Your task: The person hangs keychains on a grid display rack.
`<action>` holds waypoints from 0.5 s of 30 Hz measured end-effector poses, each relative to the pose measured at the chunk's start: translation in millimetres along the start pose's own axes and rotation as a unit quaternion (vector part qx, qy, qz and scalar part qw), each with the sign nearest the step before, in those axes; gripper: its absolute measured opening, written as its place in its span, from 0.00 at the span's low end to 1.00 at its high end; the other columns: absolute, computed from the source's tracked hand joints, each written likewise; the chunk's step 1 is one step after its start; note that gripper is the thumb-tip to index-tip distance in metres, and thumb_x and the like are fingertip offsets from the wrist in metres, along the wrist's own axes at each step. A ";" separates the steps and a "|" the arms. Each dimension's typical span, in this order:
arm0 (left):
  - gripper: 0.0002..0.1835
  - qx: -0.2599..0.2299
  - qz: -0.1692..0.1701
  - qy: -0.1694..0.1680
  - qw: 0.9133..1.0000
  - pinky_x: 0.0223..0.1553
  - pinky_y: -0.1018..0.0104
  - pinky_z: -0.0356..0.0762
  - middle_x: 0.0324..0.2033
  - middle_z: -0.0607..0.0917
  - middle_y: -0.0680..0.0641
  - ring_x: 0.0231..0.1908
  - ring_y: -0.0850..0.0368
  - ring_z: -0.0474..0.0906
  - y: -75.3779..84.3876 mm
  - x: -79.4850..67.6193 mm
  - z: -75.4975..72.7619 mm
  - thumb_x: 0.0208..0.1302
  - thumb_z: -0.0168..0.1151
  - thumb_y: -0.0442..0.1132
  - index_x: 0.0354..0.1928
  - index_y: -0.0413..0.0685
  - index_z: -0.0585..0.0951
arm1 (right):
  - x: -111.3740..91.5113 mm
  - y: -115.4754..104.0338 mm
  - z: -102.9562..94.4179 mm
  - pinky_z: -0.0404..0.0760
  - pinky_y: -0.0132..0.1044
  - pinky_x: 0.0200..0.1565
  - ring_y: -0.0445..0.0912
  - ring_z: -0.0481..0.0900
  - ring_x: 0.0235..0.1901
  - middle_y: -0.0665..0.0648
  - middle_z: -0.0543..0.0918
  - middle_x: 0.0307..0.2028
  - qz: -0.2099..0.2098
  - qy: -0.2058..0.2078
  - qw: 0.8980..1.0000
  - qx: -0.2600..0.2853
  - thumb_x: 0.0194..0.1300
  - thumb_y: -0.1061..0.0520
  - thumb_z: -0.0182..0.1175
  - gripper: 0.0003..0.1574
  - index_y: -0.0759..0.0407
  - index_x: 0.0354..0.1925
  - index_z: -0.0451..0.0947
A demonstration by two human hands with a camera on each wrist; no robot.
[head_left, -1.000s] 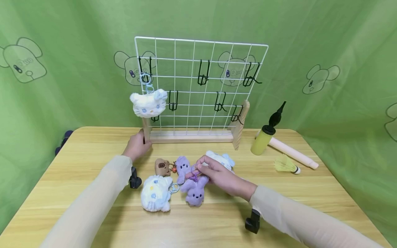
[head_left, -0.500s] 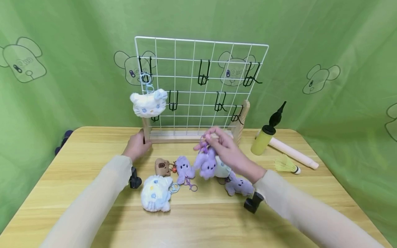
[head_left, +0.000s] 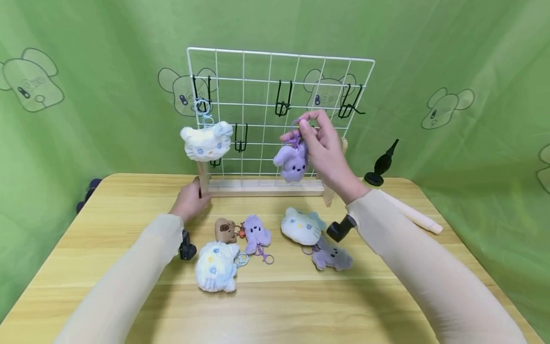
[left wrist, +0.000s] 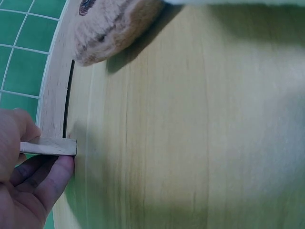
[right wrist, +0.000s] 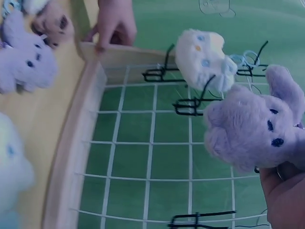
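Note:
My right hand point(head_left: 327, 148) pinches the purple ring of a purple plush keychain point(head_left: 293, 163) and holds it up in front of a white wire grid rack point(head_left: 279, 53). In the right wrist view, the plush point(right wrist: 252, 126) hangs close to the grid, its dark eyes and nose showing. My left hand point(head_left: 189, 199) grips the left wooden upright point(head_left: 203, 180) of the rack; in the left wrist view, thumb and fingers point(left wrist: 56, 181) lie on either side of the wooden end piece point(left wrist: 52, 146). A white cat-face plush keychain point(head_left: 207, 143) hangs from the upper left black hook point(head_left: 203, 95).
Several black hooks, among them a top-middle hook point(head_left: 283, 102), sit on the grid. On the table lie a brown plush point(head_left: 225, 231), purple plushes point(head_left: 256, 234) point(head_left: 332, 255), and white cat plushes point(head_left: 216, 267) point(head_left: 302, 227). A black-topped pump point(head_left: 382, 165) and pink tube point(head_left: 412, 212) are at right.
My right hand has lifted the purple plush keychain from the table pile up to the front of the grid. The left hand keeps its grip on the rack.

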State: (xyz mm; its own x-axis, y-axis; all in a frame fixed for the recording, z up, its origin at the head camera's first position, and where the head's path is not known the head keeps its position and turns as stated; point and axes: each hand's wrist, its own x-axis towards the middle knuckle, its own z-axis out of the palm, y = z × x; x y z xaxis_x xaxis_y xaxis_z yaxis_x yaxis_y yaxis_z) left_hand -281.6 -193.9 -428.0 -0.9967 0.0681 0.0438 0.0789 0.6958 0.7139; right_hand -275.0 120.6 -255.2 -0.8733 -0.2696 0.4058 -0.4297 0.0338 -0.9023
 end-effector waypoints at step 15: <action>0.29 0.005 -0.002 0.001 1.000 0.42 0.52 0.88 0.48 0.84 0.25 0.37 0.40 0.84 1.9 0.6 -0.8 0.72 0.56 0.32 0.71 0.28 0.66 | 39.8 1.1 12.2 0.91 0.36 0.49 0.43 0.90 0.44 0.60 0.90 0.45 0.031 0.043 0.998 -0.034 0.85 0.55 0.43 0.09 0.56 0.52 0.68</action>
State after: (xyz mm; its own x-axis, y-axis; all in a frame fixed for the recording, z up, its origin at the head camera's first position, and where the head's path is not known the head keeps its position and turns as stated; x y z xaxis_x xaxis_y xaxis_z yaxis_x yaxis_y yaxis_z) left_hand -282.1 -193.0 -426.1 -0.9970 0.0640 0.0427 0.0754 0.7027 0.7075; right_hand -307.5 98.2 -241.8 -0.9143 -0.1809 0.3623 -0.3854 0.1140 -0.9157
